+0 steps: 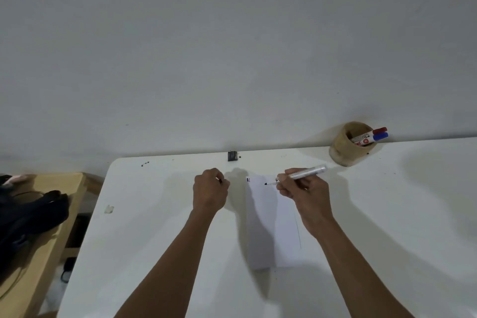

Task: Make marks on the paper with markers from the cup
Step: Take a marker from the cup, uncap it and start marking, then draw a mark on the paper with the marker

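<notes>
A white sheet of paper (271,222) lies on the white table (154,227), with small blue and red marks at its top left corner. My right hand (303,188) grips an uncapped black marker (300,174), its tip just above or on the paper's upper part. My left hand (210,188) is closed left of the paper, seemingly around a small dark thing, likely the cap, mostly hidden. A tan cup (348,146) at the table's far right edge holds a red-capped marker (371,134) and a blue-capped marker (374,138).
A small dark block (232,156) sits at the table's far edge against the white wall. A wooden bench (38,253) with a black bag (28,214) stands to the left of the table. Dark specks dot the tabletop.
</notes>
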